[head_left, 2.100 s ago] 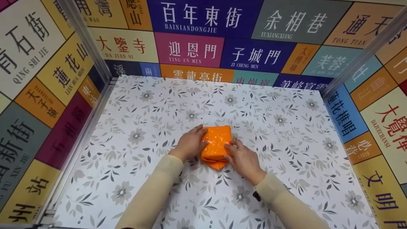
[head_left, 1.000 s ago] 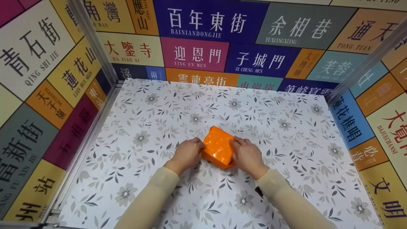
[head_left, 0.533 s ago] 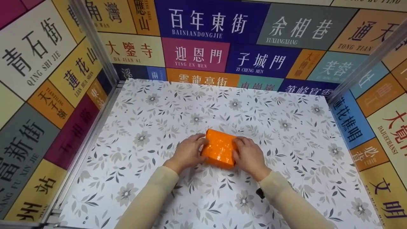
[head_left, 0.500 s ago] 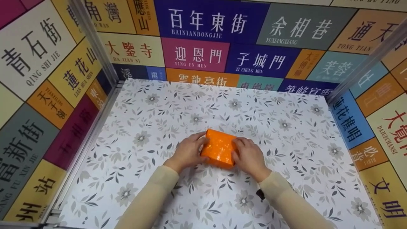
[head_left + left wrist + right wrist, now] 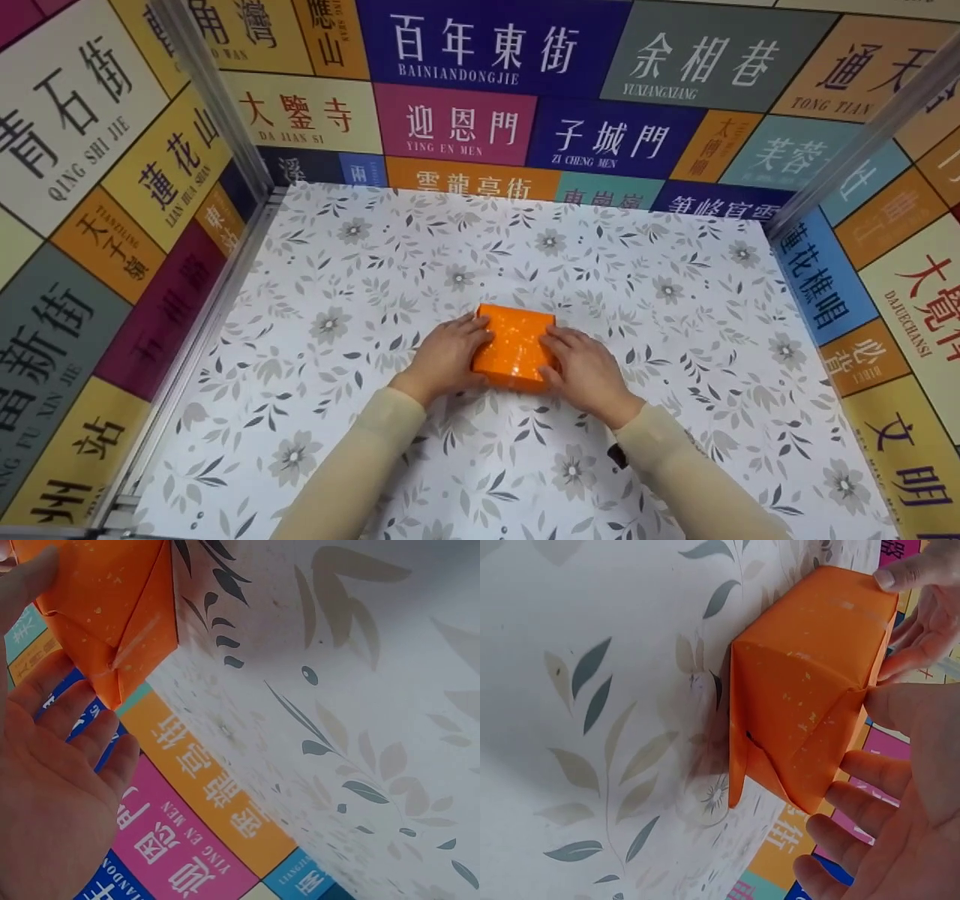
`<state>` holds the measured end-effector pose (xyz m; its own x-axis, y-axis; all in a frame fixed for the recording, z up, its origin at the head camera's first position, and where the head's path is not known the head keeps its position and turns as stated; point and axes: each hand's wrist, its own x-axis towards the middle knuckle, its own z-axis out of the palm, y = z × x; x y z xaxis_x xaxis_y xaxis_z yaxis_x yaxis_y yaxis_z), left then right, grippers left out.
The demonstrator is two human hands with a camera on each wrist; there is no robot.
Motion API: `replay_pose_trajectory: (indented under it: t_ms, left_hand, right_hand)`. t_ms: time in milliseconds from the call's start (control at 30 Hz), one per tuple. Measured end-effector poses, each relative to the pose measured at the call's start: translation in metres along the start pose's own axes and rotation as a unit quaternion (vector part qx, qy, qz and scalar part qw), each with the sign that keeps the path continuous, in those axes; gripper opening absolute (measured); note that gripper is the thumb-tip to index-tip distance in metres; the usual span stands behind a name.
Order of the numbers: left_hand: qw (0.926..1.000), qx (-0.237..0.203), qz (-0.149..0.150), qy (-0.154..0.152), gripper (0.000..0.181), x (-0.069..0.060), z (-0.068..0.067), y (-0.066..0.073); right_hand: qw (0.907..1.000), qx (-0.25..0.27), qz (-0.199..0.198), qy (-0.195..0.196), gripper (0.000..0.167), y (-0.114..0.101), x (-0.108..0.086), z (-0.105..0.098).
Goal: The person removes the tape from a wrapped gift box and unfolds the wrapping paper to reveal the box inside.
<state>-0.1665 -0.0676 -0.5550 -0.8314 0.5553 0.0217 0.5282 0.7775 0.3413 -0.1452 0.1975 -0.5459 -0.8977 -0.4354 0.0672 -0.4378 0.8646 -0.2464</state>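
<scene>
A box wrapped in orange paper with gold flecks [image 5: 516, 346] sits on the floral-patterned table, in the middle of the head view. My left hand [image 5: 444, 354] grips its left side, and my right hand [image 5: 589, 371] grips the right side, thumbs toward the near edge. The left wrist view shows folded paper flaps on one end of the wrapped box [image 5: 112, 622], close to the fingers of the left hand [image 5: 52, 787]. In the right wrist view, the other end's folds [image 5: 802, 705] have a loose lower flap. The box's underside is hidden.
White paper with grey flowers and leaves covers the table [image 5: 330, 420]. Panels with coloured street-name signs [image 5: 457, 124] stand behind it and on both sides. Metal posts [image 5: 217, 97] mark the back corners.
The loose pointed flap at the near side has gone out of the head view. Both hands have turned the box, and it now lies nearly square to the person.
</scene>
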Motion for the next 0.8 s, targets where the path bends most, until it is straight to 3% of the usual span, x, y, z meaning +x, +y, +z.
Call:
replay_pose_trajectory:
  t_ms: [233, 500, 800]
  left_hand:
    - [0.9996, 0.025, 0.012, 0.008, 0.070, 0.000, 0.003, 0.003]
    - [0.9984, 0.054, 0.017, 0.006, 0.089, 0.000, 0.002, 0.004]
    - [0.9978, 0.065, 0.012, -0.011, 0.086, 0.003, 0.000, 0.007]
  right_hand:
    - [0.9994, 0.008, -0.028, -0.019, 0.052, 0.007, 0.004, -0.004]
    - [0.9987, -0.007, -0.039, -0.033, 0.052, 0.011, 0.011, -0.008]
    - [0.9972, -0.009, -0.074, -0.003, 0.040, 0.000, 0.020, -0.006]
